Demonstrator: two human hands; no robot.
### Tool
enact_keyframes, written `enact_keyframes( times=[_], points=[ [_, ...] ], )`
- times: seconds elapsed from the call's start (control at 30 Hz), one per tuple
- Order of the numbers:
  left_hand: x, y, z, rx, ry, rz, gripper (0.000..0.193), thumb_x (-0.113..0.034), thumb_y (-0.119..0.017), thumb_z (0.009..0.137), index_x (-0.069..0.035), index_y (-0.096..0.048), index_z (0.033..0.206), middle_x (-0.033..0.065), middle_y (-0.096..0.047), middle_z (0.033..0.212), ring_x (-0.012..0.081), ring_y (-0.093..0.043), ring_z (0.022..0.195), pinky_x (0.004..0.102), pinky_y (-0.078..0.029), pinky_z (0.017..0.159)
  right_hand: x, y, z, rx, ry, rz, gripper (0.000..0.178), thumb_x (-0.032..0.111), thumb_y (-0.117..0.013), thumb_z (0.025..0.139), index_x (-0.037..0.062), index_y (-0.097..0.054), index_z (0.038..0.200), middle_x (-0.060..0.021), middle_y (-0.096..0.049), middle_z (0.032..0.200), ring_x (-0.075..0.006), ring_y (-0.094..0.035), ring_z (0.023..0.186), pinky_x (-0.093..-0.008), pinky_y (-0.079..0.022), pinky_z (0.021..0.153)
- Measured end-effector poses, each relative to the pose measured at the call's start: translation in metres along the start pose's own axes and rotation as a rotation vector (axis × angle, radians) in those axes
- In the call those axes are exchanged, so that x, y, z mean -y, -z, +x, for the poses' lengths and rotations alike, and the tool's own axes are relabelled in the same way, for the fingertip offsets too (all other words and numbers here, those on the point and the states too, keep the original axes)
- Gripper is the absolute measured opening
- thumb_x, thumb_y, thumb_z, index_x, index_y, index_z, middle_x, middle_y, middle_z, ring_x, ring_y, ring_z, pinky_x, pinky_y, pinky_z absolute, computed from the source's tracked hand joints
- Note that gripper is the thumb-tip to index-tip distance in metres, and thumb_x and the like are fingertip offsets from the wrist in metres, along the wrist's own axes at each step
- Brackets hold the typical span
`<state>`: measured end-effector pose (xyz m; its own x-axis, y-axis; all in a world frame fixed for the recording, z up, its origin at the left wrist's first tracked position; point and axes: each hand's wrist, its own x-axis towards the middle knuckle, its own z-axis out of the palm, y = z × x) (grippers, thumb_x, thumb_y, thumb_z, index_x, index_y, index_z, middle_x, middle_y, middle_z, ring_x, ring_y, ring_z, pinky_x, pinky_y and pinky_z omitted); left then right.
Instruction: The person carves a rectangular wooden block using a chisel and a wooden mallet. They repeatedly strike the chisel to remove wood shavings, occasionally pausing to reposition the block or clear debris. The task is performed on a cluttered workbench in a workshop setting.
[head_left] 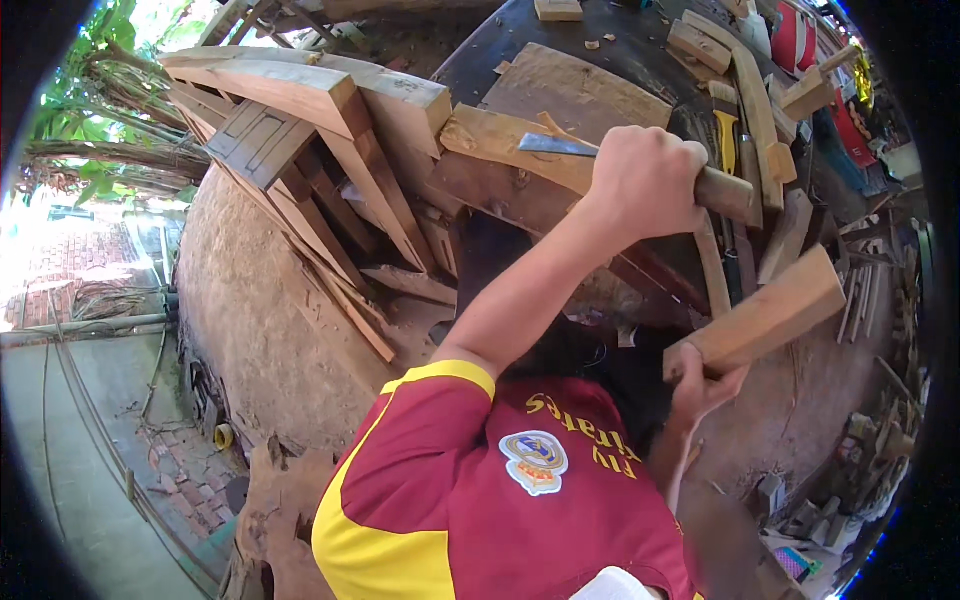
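Note:
My left hand (645, 185) is wrapped round a chisel. Its wooden handle (726, 195) sticks out on the right of the fist and its metal blade (556, 146) points left. The blade lies over a light wooden beam (487, 140), where a curl of shaving (552, 126) stands up; whether the edge touches the wood, I cannot tell. Lower right, my right hand (706, 388) grips a thick squared wooden block (765, 312) by its lower end, tilted up to the right and apart from the chisel.
At the upper left stands a frame of joined timbers (345, 95). A flat board (570, 95) lies on the dark bench (470, 60). To the right are a yellow-handled brush (725, 135), wood offcuts (788, 235) and a red item (793, 40). Sticks and scraps (860, 440) lie along the right side.

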<state>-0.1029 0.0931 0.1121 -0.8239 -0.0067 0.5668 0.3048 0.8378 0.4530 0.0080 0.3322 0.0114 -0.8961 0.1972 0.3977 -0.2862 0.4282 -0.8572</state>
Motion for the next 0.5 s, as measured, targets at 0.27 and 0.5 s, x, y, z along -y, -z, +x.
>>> enact_keyframes(
  times=[0.27, 0.5],
  points=[
    [-0.023, -0.006, 0.028, 0.000, 0.019, -0.160, 0.016, -0.024, -0.068, 0.055, -0.010, -0.062, 0.059, 0.0139, -0.062, 0.060, 0.0357, -0.064, 0.064, 0.0430, -0.053, 0.062, 0.012, 0.028, 0.014, -0.228, -0.128, 0.124, 0.054, 0.002, -0.071, 0.076, -0.0072, -0.049, 0.124, -0.0171, -0.056, 0.115, -0.0253, -0.057, 0.102, -0.0381, -0.050, 0.086],
    [-0.020, -0.005, 0.037, -0.078, 0.096, -0.213, 0.017, -0.025, -0.070, 0.057, -0.010, -0.066, 0.064, 0.0137, -0.061, 0.060, 0.0367, -0.063, 0.064, 0.0421, -0.053, 0.063, 0.032, 0.054, 0.053, -0.476, -0.129, 0.164, 0.060, 0.003, -0.078, 0.072, -0.0036, -0.049, 0.124, -0.0182, -0.058, 0.114, -0.0253, -0.060, 0.098, -0.0396, -0.053, 0.083]
  ],
)
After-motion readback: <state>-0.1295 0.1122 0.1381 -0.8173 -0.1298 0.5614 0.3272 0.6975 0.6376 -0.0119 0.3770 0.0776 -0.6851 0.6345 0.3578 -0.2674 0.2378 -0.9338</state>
